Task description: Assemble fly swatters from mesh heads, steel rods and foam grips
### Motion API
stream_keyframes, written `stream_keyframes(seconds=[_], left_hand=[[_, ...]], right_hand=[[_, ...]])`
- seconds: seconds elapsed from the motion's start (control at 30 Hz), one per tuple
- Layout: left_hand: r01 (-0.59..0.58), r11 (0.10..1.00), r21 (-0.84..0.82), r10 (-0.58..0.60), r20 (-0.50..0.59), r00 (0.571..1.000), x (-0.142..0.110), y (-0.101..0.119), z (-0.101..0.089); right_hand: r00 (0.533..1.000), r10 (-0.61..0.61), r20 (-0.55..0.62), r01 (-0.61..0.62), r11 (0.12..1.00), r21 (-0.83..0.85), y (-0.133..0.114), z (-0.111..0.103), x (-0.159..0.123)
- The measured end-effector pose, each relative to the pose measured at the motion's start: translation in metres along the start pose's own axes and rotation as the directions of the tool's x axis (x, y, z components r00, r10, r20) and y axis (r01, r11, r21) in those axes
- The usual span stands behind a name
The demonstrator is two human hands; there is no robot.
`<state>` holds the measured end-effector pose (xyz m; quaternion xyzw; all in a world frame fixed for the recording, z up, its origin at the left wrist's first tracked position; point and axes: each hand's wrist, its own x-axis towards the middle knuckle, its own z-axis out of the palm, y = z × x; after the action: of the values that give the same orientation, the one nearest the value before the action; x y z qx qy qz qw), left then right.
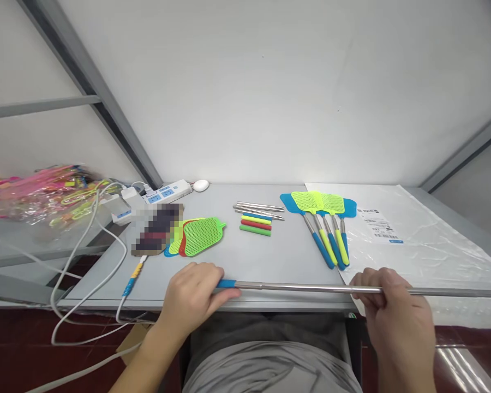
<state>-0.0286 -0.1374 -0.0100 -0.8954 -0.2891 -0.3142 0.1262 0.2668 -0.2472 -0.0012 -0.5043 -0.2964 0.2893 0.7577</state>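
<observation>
Across the front of the table runs a long extended telescopic rod (294,287). My left hand (194,295) is wrapped round its blue handle, of which a short end shows. Farther along, my right hand (396,311) grips the metal tube, which continues out past the right side of the view. Beyond my hands lie loose metal rods (258,208) and several coloured handle grips (256,224). Left of those, loose swatter heads (203,236) in green, red, yellow and blue overlap. Assembled fly swatters (327,229), blue and yellow, lie fanned at the right.
White plastic packaging (393,240) with a printed label covers the table's right side. At the back left are a power strip (169,192), a white oval object (201,185) and looping white cables (94,218). A pixelated phone-like item (157,229) lies nearby. Bagged colourful items (45,196) sit farther left.
</observation>
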Motion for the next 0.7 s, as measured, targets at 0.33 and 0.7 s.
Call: stream_keyframes(seconds=[0.33,0.7], left_hand=[[0.275,0.922,-0.274,-0.372,-0.419,0.828,-0.026,-0.041,0.016],[0.321,0.522,-0.79,-0.85,-0.454,0.266,-0.013,-0.036,0.012]], right_hand=[[0.992,0.114,-0.05,-0.11,0.991,0.08,0.035,0.024,0.008],[0.961,0.156,0.228,-0.207,0.953,0.221,0.069,0.042,-0.002]])
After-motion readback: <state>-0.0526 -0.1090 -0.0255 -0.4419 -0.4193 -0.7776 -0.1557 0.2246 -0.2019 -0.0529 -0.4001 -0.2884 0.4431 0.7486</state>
